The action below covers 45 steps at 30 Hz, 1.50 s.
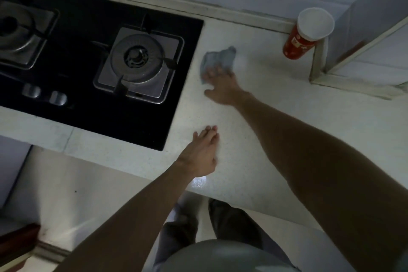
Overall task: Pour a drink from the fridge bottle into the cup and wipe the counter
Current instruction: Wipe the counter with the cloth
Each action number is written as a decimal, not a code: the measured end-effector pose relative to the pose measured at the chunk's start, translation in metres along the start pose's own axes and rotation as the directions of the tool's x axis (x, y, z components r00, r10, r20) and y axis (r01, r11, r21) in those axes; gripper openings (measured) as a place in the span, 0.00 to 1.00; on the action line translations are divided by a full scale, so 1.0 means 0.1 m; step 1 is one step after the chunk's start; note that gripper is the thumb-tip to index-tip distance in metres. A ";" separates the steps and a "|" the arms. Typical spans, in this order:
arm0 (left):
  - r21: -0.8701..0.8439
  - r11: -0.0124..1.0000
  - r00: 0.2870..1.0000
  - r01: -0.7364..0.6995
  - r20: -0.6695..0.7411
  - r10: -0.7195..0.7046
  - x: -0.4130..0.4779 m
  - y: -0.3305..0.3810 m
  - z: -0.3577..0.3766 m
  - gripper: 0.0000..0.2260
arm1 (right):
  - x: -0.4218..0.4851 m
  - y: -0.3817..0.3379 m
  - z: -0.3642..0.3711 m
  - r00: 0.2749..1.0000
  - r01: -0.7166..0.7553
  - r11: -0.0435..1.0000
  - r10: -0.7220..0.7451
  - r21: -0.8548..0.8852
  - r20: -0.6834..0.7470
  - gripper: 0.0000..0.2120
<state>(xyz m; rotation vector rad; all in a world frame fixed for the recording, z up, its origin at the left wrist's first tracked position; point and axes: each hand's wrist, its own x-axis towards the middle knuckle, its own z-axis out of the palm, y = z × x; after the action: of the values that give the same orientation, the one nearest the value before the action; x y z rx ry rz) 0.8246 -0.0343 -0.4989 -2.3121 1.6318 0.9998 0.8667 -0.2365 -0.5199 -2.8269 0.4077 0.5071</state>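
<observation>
Speckled white counter [276, 121]: right hand [223, 88] presses crumpled grey cloth [218, 57].

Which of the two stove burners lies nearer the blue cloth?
The right-hand burner, beside the cloth; the other burner sits at the frame's left edge.

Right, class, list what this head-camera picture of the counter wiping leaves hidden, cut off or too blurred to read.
1. Cloth: its near part is hidden under the right hand, head view.
2. Stove's left burner: cut off by the left edge, head view.
3. Red cup: print too blurred to read, contents not visible, head view.
</observation>
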 end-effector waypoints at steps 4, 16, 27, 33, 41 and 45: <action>-0.012 1.000 1.000 0.000 -0.018 0.000 -0.02 0.02 0.03 0.32 | -0.28 -0.38 0.22 0.988 0.155 0.985 -0.154 -0.075 0.017 0.34; -0.103 0.993 0.998 -0.063 -0.031 0.060 -0.02 -0.10 -0.02 0.29 | -1.57 0.91 0.57 0.957 -0.256 0.963 0.264 0.081 -0.117 0.30; -0.136 0.991 0.998 0.007 -0.067 -0.017 -0.89 -0.14 0.47 0.25 | -1.21 0.59 0.46 0.634 -0.757 0.597 0.769 0.265 0.077 0.38; -0.280 0.960 0.983 0.021 -0.170 -0.071 -1.07 -0.24 0.60 0.23 | -0.56 -0.30 0.34 0.864 -0.501 0.837 0.500 0.223 0.064 0.38; -0.274 0.962 0.975 -0.021 -0.219 -0.041 -1.10 -0.36 0.69 0.22 | -0.78 -1.41 0.64 0.997 -0.075 0.996 0.074 0.044 0.021 0.40; -0.232 0.971 0.977 -0.050 -0.215 -0.001 -1.27 -0.50 0.74 0.21 | -1.32 -1.17 0.75 0.998 0.066 0.998 -0.065 -0.005 0.023 0.37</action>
<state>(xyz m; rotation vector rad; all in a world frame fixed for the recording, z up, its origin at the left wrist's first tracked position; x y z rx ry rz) 0.8116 0.1207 -0.4940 -2.6445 1.7035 1.0329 0.7619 -0.0760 -0.5183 -2.8271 0.3086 0.5269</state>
